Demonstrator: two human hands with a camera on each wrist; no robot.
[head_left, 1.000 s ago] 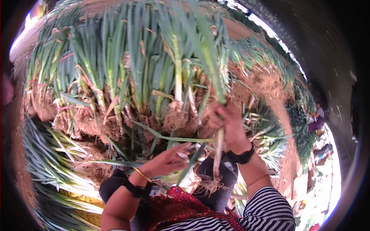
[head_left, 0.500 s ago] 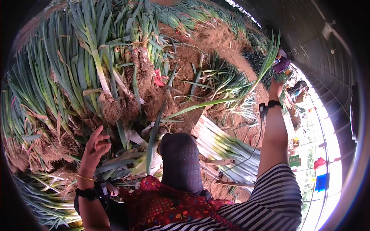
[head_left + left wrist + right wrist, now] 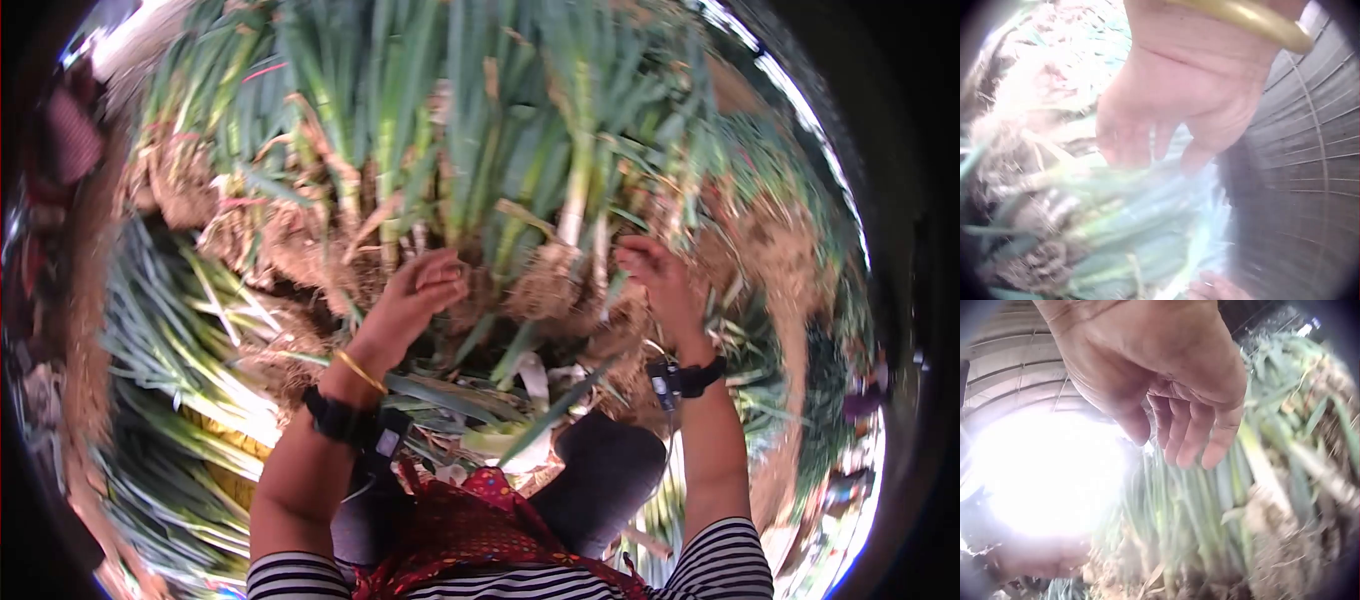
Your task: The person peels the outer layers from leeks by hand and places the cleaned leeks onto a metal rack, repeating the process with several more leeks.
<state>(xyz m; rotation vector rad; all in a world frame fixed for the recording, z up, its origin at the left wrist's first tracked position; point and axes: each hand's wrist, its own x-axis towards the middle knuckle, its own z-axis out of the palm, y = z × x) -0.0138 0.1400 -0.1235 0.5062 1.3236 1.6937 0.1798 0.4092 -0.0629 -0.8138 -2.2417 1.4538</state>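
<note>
Both hands are empty, raised before a row of upright green onions (image 3: 470, 120) with roots hanging at the bottom. The left hand (image 3: 415, 300) has its fingers loosely bent near the roots at the centre; in the left wrist view that hand (image 3: 1179, 106) hangs over blurred leaves and roots. Further right, the right hand (image 3: 665, 285) is held before the stalks, fingers slightly bent. In the right wrist view the right hand (image 3: 1166, 375) shows relaxed fingers and a thumb apart, with nothing between them.
Lying onions (image 3: 180, 330) are piled at the left over something yellow. Between the person's dark knees (image 3: 605, 470) and the row lie loose leaves (image 3: 450, 395). More onions (image 3: 830, 370) and bare soil (image 3: 785, 410) are at the right.
The right hand held one onion, then reached far right with it; now it is back before the row, empty. The left hand has risen toward the roots. The head view has turned back left.
</note>
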